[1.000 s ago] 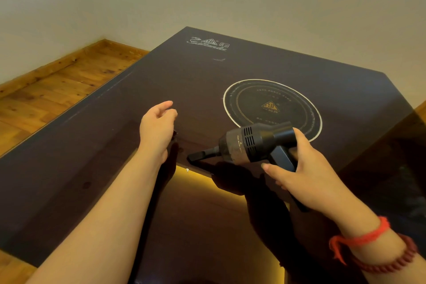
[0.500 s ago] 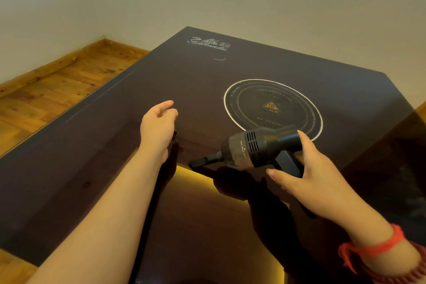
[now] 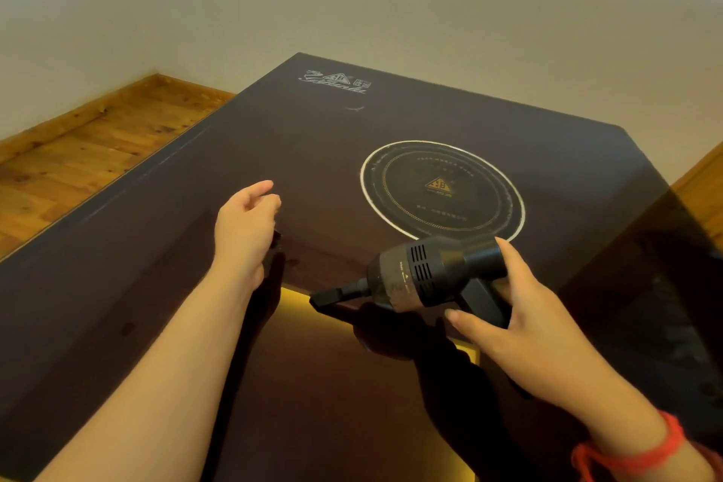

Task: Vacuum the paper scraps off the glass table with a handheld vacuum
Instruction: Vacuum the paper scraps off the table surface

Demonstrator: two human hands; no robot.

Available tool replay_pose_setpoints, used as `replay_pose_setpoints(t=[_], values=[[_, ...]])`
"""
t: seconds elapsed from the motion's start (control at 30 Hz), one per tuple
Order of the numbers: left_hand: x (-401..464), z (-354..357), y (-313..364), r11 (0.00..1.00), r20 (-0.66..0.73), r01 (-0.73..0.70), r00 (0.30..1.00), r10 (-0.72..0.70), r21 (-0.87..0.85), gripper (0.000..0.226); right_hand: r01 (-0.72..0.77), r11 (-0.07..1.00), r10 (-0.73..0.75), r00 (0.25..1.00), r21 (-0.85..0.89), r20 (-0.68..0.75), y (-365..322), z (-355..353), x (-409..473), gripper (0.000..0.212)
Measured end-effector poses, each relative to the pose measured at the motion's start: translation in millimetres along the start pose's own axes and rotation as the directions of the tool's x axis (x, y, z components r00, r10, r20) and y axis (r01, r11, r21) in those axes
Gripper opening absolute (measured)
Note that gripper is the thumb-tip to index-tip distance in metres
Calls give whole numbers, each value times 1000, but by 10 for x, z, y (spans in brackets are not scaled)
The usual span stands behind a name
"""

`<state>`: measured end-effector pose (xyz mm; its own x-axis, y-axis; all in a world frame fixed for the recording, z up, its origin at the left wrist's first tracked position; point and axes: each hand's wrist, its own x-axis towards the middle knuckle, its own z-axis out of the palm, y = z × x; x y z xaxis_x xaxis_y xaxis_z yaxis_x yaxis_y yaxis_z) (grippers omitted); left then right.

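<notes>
Lowest in the frame, at the lower right, the right hand [image 3: 536,329] has its grip closed round the angled handle of the black handheld vacuum [image 3: 426,272], fingers curled over the handle and thumb stretched forward beneath the body; a red cord bracelet [image 3: 633,458] sits on that wrist. The vacuum lies just ahead of and to the left of this grip, its vented body level and its narrow flat nozzle [image 3: 326,295] pointing toward the frame's left, low over the glass and seemingly just off it, above a yellow glow that shows through the dark tabletop [image 3: 137,286].

In the middle left, the left hand [image 3: 246,227] hangs over the glass with fingers loosely curled; it holds nothing that can be made out, and whether its edge touches the surface cannot be told. The nozzle tip is near this hand but apart from it.

Further up, right of centre, is a printed white ring [image 3: 442,190] with a small gold emblem inside, and at the upper middle a pale logo [image 3: 336,82]. Beyond lie the wood floor [image 3: 78,153] at the upper left and a plain wall.

No paper scraps are visible anywhere on the glass, so the sweep looks to be at or near its end, with this stretch under the nozzle being the last pass. The next move probably calls for checking the dark reflective surface for small bits, keeping the nozzle low and flat.
</notes>
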<state>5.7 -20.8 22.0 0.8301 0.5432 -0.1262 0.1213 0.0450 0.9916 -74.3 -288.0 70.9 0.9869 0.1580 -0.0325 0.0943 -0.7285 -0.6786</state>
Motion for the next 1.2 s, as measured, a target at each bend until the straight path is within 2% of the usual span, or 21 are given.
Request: replay_pose_setpoints(t=[0.3, 0.57, 0.73, 1.2], values=[[34, 1, -43, 1000, 10, -17, 1000, 17, 1, 34, -153, 956, 206, 958, 252, -198, 292, -25, -201, 72], [66, -8, -100, 1000, 18, -22, 1000, 22, -6, 34, -189, 936, 282, 908, 297, -310, 420, -92, -202, 65], [73, -14, -108, 1000, 33, -20, 999, 20, -4, 35, -170, 934, 284, 888, 315, -362, 449, -135, -171, 62], [55, -12, -92, 1000, 34, -21, 999, 21, -16, 35, -97, 939, 221, 906, 329, -361, 392, -76, -104, 56]])
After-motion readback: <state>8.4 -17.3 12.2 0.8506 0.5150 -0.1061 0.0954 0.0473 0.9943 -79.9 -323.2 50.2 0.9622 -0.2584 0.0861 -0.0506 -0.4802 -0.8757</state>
